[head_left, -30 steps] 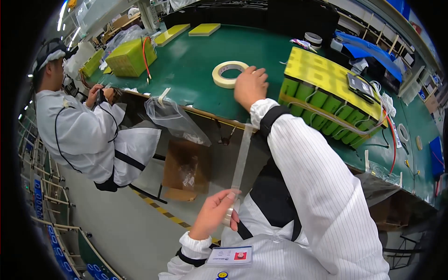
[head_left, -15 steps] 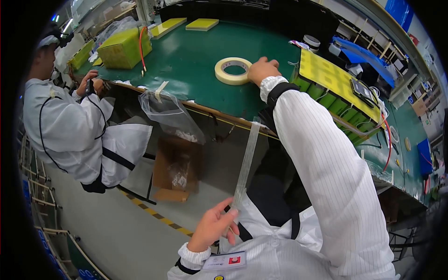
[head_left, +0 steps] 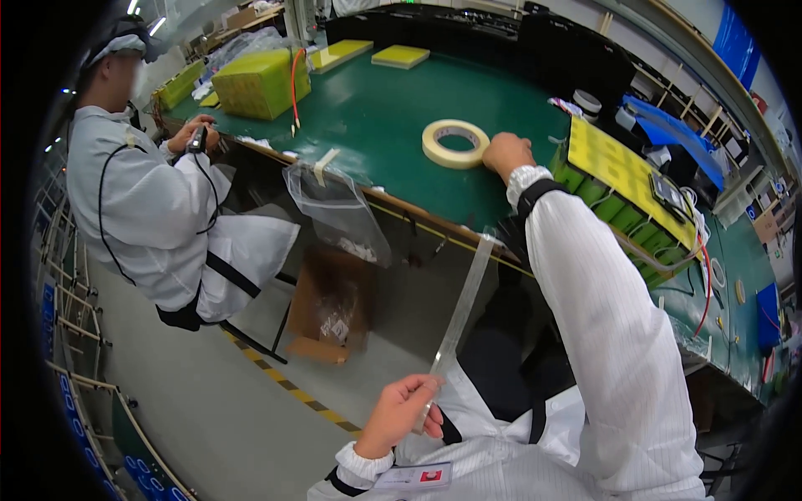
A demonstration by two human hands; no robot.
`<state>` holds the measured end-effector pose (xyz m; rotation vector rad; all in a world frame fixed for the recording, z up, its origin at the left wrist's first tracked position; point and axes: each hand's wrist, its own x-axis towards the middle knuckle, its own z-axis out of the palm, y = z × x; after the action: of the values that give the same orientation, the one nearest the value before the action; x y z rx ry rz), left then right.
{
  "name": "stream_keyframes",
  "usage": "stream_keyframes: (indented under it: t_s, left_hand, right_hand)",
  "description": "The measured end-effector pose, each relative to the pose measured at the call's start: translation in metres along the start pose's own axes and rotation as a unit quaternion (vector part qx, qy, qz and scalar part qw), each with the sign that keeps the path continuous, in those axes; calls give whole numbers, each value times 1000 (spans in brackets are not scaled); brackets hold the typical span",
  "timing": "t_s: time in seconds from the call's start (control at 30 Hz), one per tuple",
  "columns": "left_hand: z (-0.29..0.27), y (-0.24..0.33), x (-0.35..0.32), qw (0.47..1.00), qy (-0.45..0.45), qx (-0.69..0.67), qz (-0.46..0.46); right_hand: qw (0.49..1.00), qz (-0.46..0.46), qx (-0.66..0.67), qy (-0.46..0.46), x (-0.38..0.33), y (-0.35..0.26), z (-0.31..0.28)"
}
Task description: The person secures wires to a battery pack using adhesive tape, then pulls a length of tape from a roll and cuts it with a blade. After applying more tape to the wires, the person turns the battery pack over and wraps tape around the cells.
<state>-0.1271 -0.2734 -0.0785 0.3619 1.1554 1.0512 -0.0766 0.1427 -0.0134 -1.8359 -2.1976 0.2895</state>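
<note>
My left hand pinches the lower end of a long clear strip of tape that runs up to the edge of the green table. My right hand rests on the table with its fingers curled, beside a cream roll of tape lying flat to its left. Whether it touches the roll is not clear. My white-sleeved right arm stretches from the lower right up to the table.
A yellow-topped pack of green cells lies right of my right hand. A clear plastic bag hangs from the table edge above a cardboard box. A seated person in white works at the left by a yellow block.
My right hand has slid right and off the tape roll to its right side. The view has shifted, and my left hand still holds the strip low near my body.
</note>
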Motion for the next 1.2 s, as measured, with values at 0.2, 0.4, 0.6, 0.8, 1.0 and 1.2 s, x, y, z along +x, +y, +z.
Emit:
stream_keyframes:
  t_s: [0.2, 0.4, 0.6, 0.8, 1.0, 1.2]
  left_hand:
    - [11, 2, 11, 998, -14, 59, 8]
    - [11, -7, 11, 994, 22, 91, 51]
    - [21, -8, 16, 994, 39, 99, 38]
    - [-5, -20, 22, 995, 4, 87, 48]
    - [16, -9, 6, 995, 37, 71, 66]
    - [29, 2, -15, 995, 61, 56, 49]
  right_hand:
    - [997, 3, 56, 53, 11, 20, -4]
    - [954, 175, 206, 127, 7, -26, 18]
    - [910, 48, 345, 225, -58, -47, -32]
    - [809, -250, 530, -44, -238, 1, -88]
    - [754, -171, 607, -182, -287, 123, -72]
    - [871, -320, 347, -137, -304, 141, -50]
